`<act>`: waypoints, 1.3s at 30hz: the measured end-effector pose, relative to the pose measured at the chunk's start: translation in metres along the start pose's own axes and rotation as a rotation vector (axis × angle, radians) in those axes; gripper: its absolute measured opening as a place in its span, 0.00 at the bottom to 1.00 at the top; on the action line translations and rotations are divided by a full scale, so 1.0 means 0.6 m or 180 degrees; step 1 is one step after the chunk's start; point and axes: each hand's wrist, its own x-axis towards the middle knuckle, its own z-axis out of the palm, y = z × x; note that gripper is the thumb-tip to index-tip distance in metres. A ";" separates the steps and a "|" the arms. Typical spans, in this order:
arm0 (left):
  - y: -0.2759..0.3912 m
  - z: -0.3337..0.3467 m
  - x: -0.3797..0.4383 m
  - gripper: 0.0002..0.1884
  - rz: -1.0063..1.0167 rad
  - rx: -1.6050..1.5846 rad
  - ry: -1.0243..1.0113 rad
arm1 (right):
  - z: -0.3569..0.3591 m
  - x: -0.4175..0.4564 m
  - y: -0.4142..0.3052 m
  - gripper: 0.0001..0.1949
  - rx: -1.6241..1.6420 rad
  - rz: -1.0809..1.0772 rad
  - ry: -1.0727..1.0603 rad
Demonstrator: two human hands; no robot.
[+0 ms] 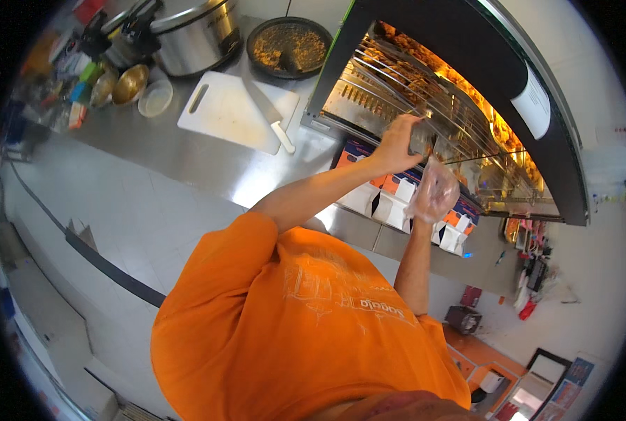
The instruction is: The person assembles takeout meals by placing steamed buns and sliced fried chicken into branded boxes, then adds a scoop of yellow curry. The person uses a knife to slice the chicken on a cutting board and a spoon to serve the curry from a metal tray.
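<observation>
My left hand [396, 146] is bare and raised in front of the glass of a lit food warmer [334, 118]. Its thumb and fingers are spread in a C shape, with nothing visible between them. Close to the thumb is my right hand [435, 193], covered by a loose clear plastic glove. The plastic blurs its fingers, so their grip cannot be made out. Browned fried food [397, 66] lies on wire racks [392, 87] inside the warmer. Below both hands stands a row of orange, blue and white cardboard boxes [392, 205] with their white flaps raised.
On the steel counter [207, 168], a knife [271, 113] lies across a white cutting board [223, 113]. A black pan [290, 47] holding crumbs and a large steel pot [194, 39] stand behind. Bowls [130, 84] are at left, small items [531, 263] at right.
</observation>
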 end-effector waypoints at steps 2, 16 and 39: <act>-0.006 0.028 -0.003 0.35 0.0249 -0.0400 -0.0435 | 0.023 0.063 0.008 0.11 0.0524 0.0114 -0.0312; -0.302 -0.535 -0.384 0.18 -0.2079 0.1866 0.0707 | 0.009 0.303 0.171 0.35 -0.3571 0.1382 -0.0805; -0.503 -0.885 -0.213 0.25 -0.3598 0.3331 -0.0969 | 0.097 0.417 0.141 0.26 -0.1901 0.2860 0.0625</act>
